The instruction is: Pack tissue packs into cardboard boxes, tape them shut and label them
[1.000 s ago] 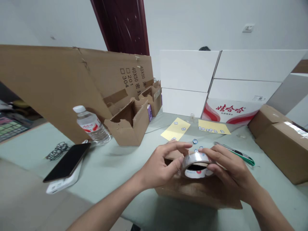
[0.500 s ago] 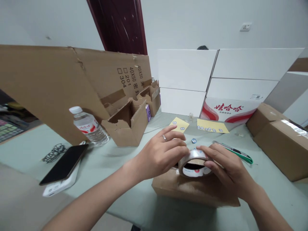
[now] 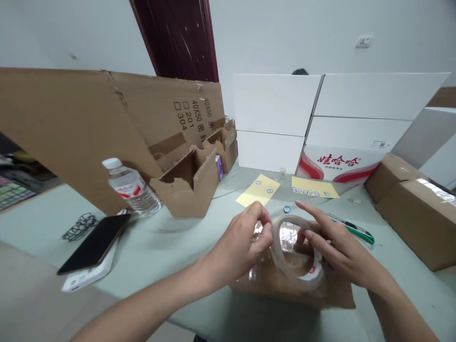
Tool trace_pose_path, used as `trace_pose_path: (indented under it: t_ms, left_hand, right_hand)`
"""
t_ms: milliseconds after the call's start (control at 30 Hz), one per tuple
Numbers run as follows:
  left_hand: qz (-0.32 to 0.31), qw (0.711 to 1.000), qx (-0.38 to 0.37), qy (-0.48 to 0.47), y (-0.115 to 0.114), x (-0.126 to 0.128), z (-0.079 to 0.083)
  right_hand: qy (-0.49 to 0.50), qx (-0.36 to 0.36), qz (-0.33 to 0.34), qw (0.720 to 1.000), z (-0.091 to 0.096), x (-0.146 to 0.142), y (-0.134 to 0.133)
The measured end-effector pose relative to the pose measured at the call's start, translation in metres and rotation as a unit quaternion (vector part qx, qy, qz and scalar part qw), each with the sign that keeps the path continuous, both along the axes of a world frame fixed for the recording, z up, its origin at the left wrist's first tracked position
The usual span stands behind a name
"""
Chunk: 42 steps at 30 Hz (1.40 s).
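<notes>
A roll of clear packing tape [image 3: 302,283] is held up on its edge, tilted, just over a small brown cardboard box [image 3: 338,290]. My right hand [image 3: 337,247] grips the roll from the right, with fingers through its core and the index finger stretched out. At the roll's left rim, my left hand [image 3: 245,240] is closed in a pinch on the tape's edge; whether a loose end is between the fingertips is hard to see. Shiny clear tape shows on the top of the box.
A green utility knife [image 3: 356,231] lies right of the hands. Beyond are yellow paper slips [image 3: 262,189] with small stickers and a white carton [image 3: 335,161]. On the left are an open cardboard box [image 3: 192,194], a water bottle [image 3: 133,190] and a phone [image 3: 96,242].
The roll has tipped up to show its round side. My left hand has drawn back from lying over it and closed into a pinch; my right fingers have moved into the core.
</notes>
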State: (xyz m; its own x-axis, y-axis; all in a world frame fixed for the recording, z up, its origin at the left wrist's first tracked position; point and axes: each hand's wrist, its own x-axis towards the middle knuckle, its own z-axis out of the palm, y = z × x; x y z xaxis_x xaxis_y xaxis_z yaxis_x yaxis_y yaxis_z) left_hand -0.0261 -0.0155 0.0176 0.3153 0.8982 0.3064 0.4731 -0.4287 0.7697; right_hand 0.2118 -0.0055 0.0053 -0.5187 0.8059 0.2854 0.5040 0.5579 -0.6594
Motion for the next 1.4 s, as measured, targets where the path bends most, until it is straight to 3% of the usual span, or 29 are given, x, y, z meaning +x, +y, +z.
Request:
trace_pose_path:
  t_ms: [133,233,300,400,500,667,900,1033,1167,1400]
  left_hand:
    - [0.019,0.987,-0.137,-0.083,-0.007,0.007,-0.007]
    - [0.016,0.976,-0.172,-0.132,-0.004,0.008,-0.013]
    - [0.016,0.977,-0.167,-0.135,0.000,0.007,-0.016]
    - [0.028,0.982,-0.151,-0.106,0.005,0.006,-0.022]
    - [0.038,0.988,-0.134,-0.073,0.003,0.006,-0.026]
    - [0.041,0.992,-0.121,-0.022,-0.002,0.006,-0.018]
    - [0.033,0.986,-0.166,-0.004,0.003,-0.001,-0.003]
    - [0.037,0.985,-0.167,-0.017,0.006,-0.006,-0.005]
    - [0.029,0.985,-0.163,-0.038,0.006,-0.007,-0.007]
    - [0.020,0.994,-0.072,0.079,0.002,0.005,-0.014]
  right_hand:
    - [0.060,-0.039,0.063,0.995,0.003,0.015,-0.002]
    - [0.106,-0.052,0.134,0.984,0.004,0.023,-0.004]
    - [0.096,-0.023,0.133,0.986,0.005,0.022,-0.005]
    - [0.054,0.068,0.089,0.992,0.005,0.015,-0.008]
    - [0.020,0.108,0.048,0.993,0.007,0.012,-0.010]
    - [-0.020,0.105,0.027,0.994,0.012,0.013,-0.010]
    - [-0.028,0.115,-0.027,0.993,0.011,0.010,-0.011]
    - [-0.052,0.100,-0.038,0.993,0.011,0.017,-0.016]
    - [-0.014,0.109,-0.033,0.993,0.013,0.020,-0.019]
    - [-0.030,0.103,-0.018,0.994,0.013,0.011,-0.028]
